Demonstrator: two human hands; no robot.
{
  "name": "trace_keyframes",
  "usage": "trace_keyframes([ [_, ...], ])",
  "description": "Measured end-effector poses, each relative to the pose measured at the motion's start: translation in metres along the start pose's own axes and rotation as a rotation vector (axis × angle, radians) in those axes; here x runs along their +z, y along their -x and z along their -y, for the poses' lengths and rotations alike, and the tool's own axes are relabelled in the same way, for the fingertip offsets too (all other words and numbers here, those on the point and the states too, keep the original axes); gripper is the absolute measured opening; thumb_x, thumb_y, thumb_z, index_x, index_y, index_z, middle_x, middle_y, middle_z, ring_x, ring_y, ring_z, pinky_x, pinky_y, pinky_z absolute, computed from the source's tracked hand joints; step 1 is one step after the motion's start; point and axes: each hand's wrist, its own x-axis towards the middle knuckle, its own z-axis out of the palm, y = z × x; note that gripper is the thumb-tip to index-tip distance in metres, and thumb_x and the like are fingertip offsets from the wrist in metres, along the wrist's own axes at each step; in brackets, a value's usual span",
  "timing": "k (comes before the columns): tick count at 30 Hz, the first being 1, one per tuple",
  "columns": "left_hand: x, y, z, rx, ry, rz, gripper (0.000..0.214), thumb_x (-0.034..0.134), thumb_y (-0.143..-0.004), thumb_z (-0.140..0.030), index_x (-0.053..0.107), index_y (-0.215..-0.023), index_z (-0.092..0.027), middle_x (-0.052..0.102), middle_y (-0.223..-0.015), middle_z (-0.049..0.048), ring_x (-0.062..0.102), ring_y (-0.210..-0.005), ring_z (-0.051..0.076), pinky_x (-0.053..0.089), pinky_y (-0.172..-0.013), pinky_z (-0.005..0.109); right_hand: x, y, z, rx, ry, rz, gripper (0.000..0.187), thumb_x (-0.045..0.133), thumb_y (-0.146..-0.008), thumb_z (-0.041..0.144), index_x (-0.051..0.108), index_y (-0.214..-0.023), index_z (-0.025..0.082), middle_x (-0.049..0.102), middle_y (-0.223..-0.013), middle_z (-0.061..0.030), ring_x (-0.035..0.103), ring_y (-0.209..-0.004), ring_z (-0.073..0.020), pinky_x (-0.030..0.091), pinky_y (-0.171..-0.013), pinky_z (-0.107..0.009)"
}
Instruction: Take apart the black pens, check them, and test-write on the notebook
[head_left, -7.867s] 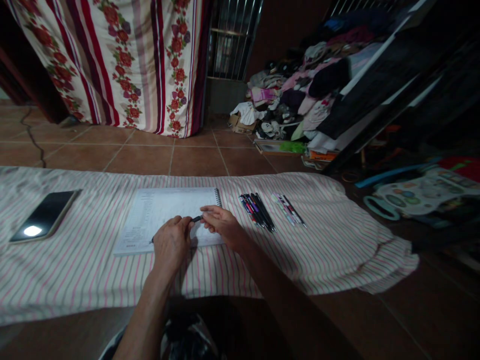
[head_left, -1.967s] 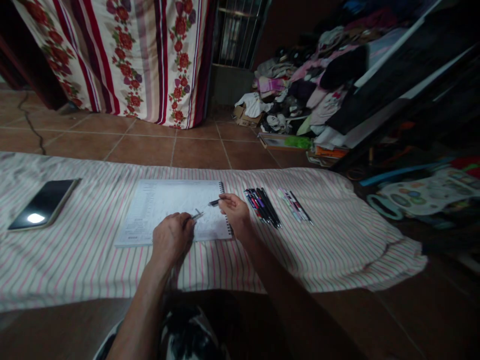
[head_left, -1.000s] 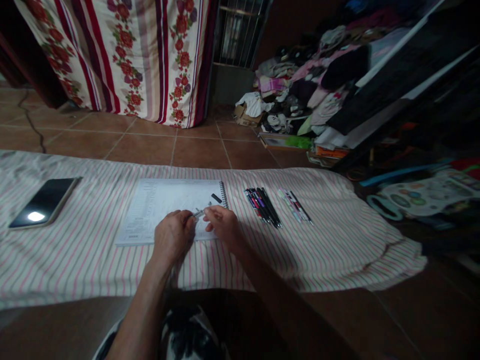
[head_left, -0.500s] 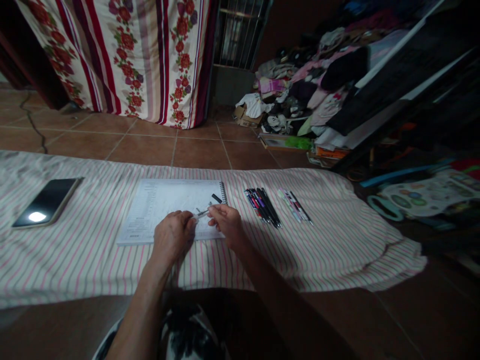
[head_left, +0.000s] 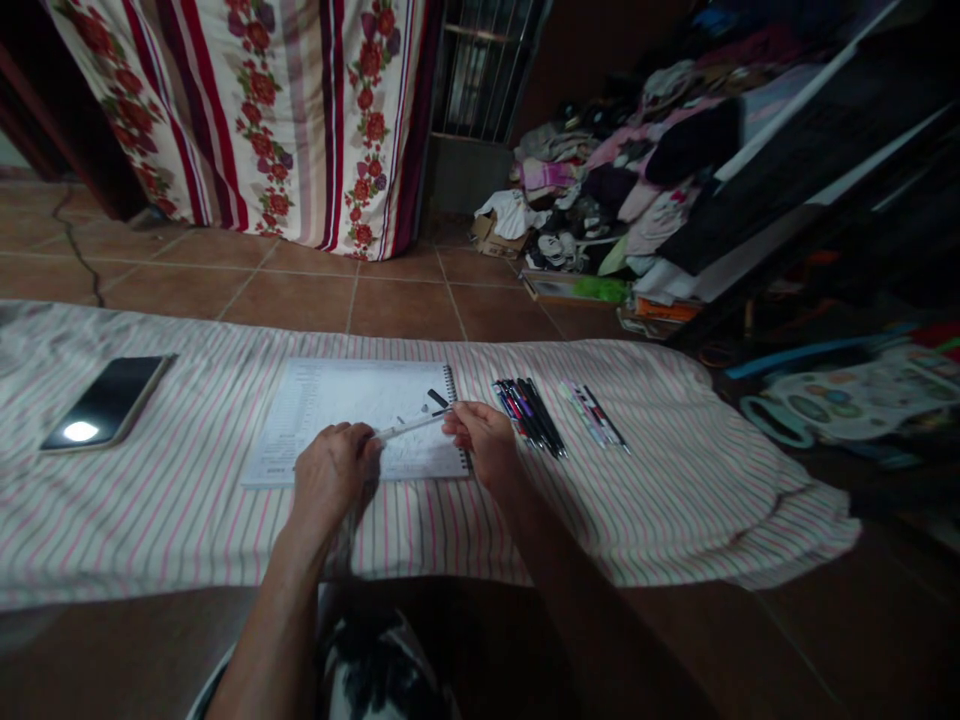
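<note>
A slim, pale pen [head_left: 409,427] spans the gap between my hands, above a spiral-bound notebook [head_left: 322,385]. My left hand [head_left: 334,465] is closed round its left end. The fingertips of my right hand [head_left: 484,440] pinch the dark right end. Whether it is one piece or two parts drawn apart, I cannot tell. A small black piece [head_left: 437,398] lies on the notebook by the spiral, with tiny bits near it.
Right of the notebook lies a bunch of pens [head_left: 531,415], then a smaller group of pens [head_left: 596,415]. A phone [head_left: 109,400] with a bright reflection rests at the left on the striped cloth [head_left: 675,480]. Piled clothes [head_left: 600,190] are beyond, on the tiled floor.
My hands have moved apart, the right one rightward and the left one slightly leftward. A longer stretch of the pale pen now shows between them.
</note>
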Motion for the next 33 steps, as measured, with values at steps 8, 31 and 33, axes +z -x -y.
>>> trace_keyframes([
  [8, -0.001, 0.001, 0.01, 0.022, 0.015, -0.03, 0.023, 0.047, -0.086, -0.033, 0.067, -0.093, -0.023, 0.067, -0.087, 0.0052, 0.058, -0.086, 0.019, 0.041, -0.07, 0.027, 0.004, -0.005, -0.003, 0.044, -0.056, 0.0, 0.024, 0.069, -0.068, 0.035, 0.058, -0.071, 0.015, 0.064, -0.062, -0.0024, 0.059, -0.049, -0.0095, 0.04, -0.036, -0.016],
  [31, 0.004, -0.001, 0.012, 0.054, 0.04, -0.057, 0.025, 0.046, -0.087, -0.033, 0.067, -0.093, -0.021, 0.067, -0.085, 0.0057, 0.057, -0.084, 0.02, 0.041, -0.07, 0.028, 0.014, 0.001, -0.003, -0.064, -0.059, 0.041, 0.029, 0.071, -0.06, 0.04, 0.063, -0.07, 0.014, 0.059, -0.06, 0.0001, 0.048, -0.046, -0.006, 0.036, -0.038, -0.017],
  [33, 0.004, -0.002, 0.013, 0.043, 0.022, -0.083, 0.025, 0.046, -0.087, -0.033, 0.067, -0.094, -0.02, 0.067, -0.085, 0.0062, 0.056, -0.086, 0.022, 0.041, -0.071, 0.029, 0.015, 0.001, -0.007, -0.158, 0.038, 0.076, 0.027, 0.067, -0.066, 0.039, 0.064, -0.077, 0.015, 0.061, -0.062, -0.0005, 0.054, -0.05, -0.0087, 0.041, -0.043, -0.02],
])
